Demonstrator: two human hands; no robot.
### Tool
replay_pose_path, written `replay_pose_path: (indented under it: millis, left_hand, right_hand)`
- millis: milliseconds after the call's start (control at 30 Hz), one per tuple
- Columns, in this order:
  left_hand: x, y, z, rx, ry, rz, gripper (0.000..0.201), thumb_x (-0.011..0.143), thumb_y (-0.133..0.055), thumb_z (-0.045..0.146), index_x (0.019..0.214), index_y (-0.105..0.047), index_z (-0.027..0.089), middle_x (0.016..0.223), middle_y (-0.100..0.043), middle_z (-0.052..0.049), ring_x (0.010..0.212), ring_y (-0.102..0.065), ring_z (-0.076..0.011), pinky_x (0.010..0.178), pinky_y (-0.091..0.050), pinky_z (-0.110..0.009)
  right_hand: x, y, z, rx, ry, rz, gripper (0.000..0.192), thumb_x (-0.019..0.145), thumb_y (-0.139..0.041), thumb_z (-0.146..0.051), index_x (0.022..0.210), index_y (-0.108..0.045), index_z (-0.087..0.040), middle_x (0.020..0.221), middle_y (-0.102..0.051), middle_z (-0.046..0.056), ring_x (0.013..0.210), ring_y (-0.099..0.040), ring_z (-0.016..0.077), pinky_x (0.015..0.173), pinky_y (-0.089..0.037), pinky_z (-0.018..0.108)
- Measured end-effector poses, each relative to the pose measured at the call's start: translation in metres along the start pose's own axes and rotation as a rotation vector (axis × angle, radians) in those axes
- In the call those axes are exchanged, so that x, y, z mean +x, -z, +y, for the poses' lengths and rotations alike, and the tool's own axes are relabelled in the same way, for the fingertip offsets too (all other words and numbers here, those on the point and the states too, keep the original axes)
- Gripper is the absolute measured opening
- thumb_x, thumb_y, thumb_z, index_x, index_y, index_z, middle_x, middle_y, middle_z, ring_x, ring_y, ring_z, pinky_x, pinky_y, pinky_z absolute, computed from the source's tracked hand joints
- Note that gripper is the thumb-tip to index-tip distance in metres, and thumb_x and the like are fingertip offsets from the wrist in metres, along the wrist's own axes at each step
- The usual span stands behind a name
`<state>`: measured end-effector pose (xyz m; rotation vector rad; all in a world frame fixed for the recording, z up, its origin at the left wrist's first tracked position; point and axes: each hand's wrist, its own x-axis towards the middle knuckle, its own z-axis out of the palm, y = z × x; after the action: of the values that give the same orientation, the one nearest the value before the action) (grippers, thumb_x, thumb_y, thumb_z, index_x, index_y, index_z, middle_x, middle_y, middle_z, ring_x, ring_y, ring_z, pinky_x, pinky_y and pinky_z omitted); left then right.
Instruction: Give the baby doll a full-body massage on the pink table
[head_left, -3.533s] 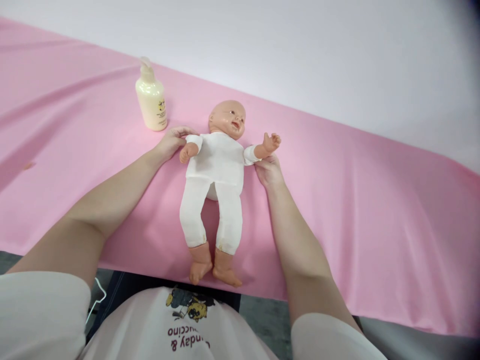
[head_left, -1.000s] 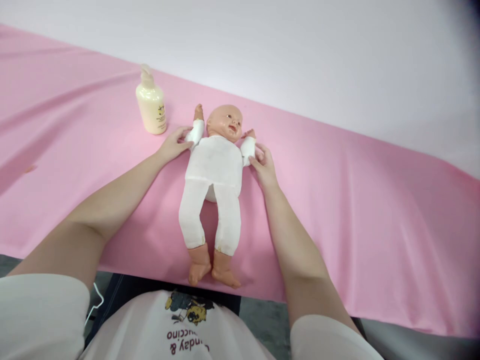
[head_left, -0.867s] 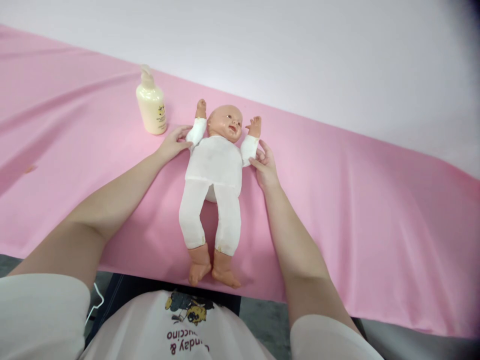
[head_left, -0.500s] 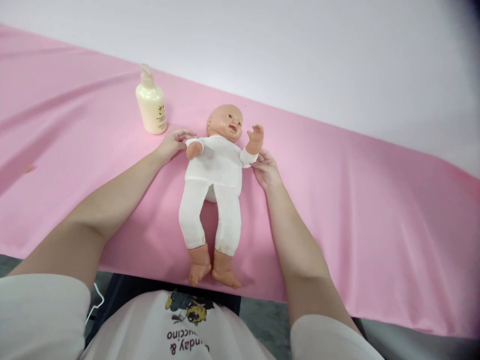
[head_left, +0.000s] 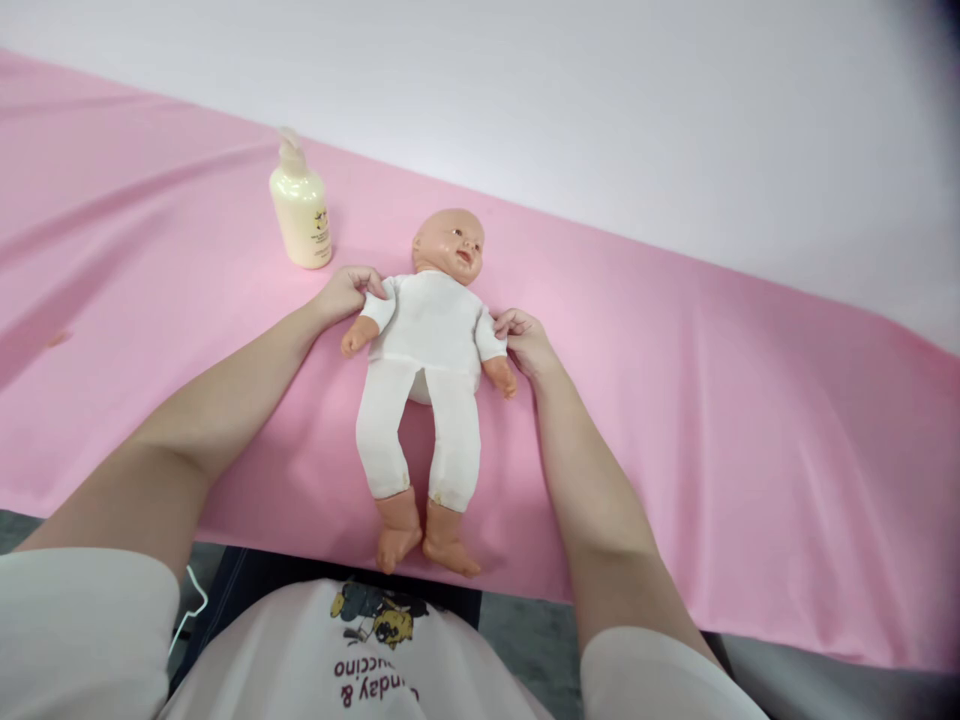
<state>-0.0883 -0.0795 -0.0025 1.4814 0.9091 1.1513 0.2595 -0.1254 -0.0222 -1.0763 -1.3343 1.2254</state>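
Note:
A baby doll [head_left: 431,320] in white clothes lies face up on the pink cloth [head_left: 285,480], its bare feet toward me. Both of its arms hang down beside the body. My left hand [head_left: 351,292] is closed on the upper sleeve of the doll's arm at the left of the view, fingertips curled over the white fabric. On the opposite side my right hand [head_left: 525,336] pinches the other sleeve, its thumb hidden behind the doll's arm. The doll's head is turned slightly to the right.
A cream pump bottle [head_left: 301,215] with dark print stands upright behind my left hand. Folds run across the pink cloth on both sides. Behind the cloth is a pale white surface [head_left: 600,110]. The cloth's front edge lies just beyond the doll's feet.
The doll's two arms have swung from raised to lowered along its sides. My fingers have moved from beside or under the sleeves to on top of them.

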Motion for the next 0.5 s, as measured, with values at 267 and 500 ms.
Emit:
replay_pose_path:
  millis: [267, 500]
  left_hand:
    - [-0.0011, 0.0016, 0.0006, 0.006, -0.027, -0.026, 0.017, 0.055, -0.073, 0.003, 0.064, -0.066, 0.015, 0.077, -0.072, -0.003, 0.077, -0.067, -0.0162, 0.084, -0.054, -0.033]
    - [0.0013, 0.0016, 0.0031, -0.191, -0.011, -0.070, 0.032, 0.055, -0.073, 0.010, 0.086, -0.071, 0.016, 0.095, -0.076, -0.005, 0.091, -0.071, -0.0205, 0.086, -0.054, -0.033]
  right_hand:
    - [-0.0020, -0.0020, -0.0022, -0.048, 0.021, -0.056, 0.022, 0.052, -0.073, -0.009, 0.063, -0.059, -0.021, 0.057, -0.051, -0.008, 0.055, -0.045, 0.0074, 0.059, -0.039, 0.023]
    - [-0.0018, -0.0049, -0.0060, 0.093, 0.042, 0.078, 0.029, 0.053, -0.082, -0.021, 0.074, -0.063, -0.025, 0.074, -0.065, -0.003, 0.084, -0.066, 0.0165, 0.085, -0.054, 0.031]
